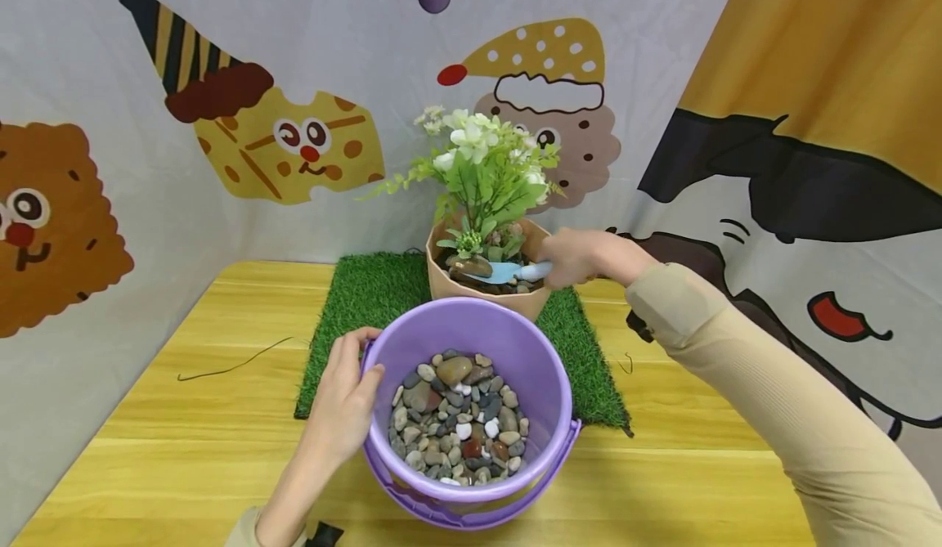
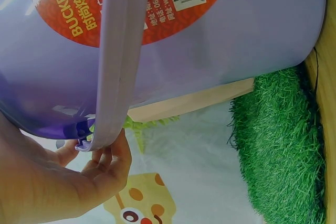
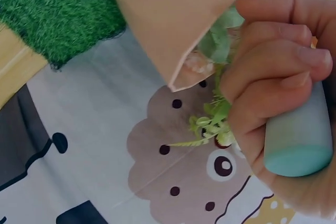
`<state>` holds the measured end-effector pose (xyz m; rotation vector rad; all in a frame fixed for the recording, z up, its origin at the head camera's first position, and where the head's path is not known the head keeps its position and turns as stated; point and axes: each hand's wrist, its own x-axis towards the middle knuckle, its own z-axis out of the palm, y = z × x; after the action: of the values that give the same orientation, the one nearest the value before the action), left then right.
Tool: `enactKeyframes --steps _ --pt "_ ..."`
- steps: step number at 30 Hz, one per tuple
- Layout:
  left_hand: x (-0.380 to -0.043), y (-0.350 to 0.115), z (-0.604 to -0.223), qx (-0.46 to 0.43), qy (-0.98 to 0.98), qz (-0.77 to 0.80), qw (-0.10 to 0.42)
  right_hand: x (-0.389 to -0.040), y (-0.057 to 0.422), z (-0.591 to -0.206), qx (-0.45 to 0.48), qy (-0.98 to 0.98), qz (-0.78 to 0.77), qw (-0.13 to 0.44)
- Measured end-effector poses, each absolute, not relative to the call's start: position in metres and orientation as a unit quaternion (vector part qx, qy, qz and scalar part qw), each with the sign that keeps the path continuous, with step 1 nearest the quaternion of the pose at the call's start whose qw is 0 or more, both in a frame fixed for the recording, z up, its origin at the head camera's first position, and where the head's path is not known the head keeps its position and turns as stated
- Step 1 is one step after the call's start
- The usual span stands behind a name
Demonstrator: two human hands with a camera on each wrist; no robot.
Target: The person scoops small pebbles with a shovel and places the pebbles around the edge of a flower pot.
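My right hand grips the handle of a light blue trowel. Its blade lies inside the rim of a tan flowerpot, right beside a large brown stone. White flowers with green leaves rise from this pot, above several stones. In the right wrist view, the fingers curl round the trowel's pale handle with its teal end. My left hand holds the left rim of a purple bucket, where the bail handle joins. Mixed pebbles cover the bucket's bottom.
A green turf mat lies under the pot on the yellow wooden table. Thin dark wires lie left and right of the mat. Behind hangs a cartoon-printed cloth.
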<state>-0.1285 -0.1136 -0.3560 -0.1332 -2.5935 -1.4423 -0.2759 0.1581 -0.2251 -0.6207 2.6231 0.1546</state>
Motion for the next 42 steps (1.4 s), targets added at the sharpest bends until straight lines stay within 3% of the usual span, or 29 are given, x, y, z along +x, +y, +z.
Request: enactKeyframes --steps 11,20,42 --pt "-0.129 -0.114 -0.356 -0.044 -0.87 -0.483 0.088 -0.279 0.133 -0.204 -0.151 0.93 0.07 0.328" --pt "-0.129 -0.114 -0.355 -0.045 -0.868 -0.487 0.084 -0.282 0.118 -0.19 -0.12 0.912 0.093 0.38" --pt "-0.129 -0.113 -0.355 -0.048 -0.867 -0.489 0.084 -0.266 0.141 -0.179 -0.18 0.931 0.096 0.303"
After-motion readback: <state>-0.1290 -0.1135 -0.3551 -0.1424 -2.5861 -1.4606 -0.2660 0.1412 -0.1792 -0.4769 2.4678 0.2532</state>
